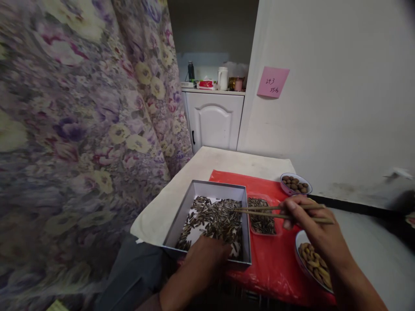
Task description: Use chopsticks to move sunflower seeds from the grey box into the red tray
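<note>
A grey box (191, 203) full of striped sunflower seeds (214, 218) stands on a small table. My left hand (207, 257) rests inside its near edge, fingers curled down into the seeds. My right hand (308, 220) is closed on a pair of wooden chopsticks (269, 211) whose tips reach over the box's right wall. A small red tray (262, 221) of the same seeds lies just right of the box.
A red plastic sheet (269, 263) covers the table's right part, a white cloth (181, 185) the left. A bowl of round brown nuts (295, 183) sits at the back, a bowl of pale nuts (313, 261) near my right wrist. Floral curtain (74, 129) at left, white wall at right.
</note>
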`<control>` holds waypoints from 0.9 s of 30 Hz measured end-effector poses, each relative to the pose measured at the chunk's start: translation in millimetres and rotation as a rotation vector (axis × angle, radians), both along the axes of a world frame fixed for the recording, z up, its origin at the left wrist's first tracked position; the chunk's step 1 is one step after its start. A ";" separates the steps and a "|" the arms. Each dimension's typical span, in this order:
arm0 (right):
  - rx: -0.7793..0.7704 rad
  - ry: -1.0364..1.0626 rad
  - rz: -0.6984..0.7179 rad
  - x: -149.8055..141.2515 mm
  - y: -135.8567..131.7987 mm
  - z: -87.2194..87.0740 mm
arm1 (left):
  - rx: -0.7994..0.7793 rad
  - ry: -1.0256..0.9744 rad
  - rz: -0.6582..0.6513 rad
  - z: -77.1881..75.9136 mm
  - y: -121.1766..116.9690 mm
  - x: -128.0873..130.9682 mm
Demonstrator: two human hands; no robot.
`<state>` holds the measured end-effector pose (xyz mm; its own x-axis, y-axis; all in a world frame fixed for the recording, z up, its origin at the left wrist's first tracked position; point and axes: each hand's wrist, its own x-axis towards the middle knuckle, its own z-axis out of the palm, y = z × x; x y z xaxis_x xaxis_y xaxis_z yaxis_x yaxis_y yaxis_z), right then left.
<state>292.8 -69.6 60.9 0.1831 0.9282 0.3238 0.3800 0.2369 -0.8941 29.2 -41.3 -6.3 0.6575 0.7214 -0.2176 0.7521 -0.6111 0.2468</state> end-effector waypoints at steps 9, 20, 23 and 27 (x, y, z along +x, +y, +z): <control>0.087 0.047 -0.245 45.7 -15.2 8.9 | 0.077 0.090 -0.027 -2.2 0.4 0.8; 0.067 -0.239 0.163 -30.1 13.5 -21.5 | 0.076 0.103 -0.027 12.3 -2.8 4.4; 0.117 -0.314 0.175 -42.7 25.5 -38.5 | 0.065 0.128 -0.031 15.8 -3.0 6.0; 0.089 -0.315 0.183 -45.5 31.8 -52.5 | 0.042 0.153 -0.023 13.3 -1.0 7.4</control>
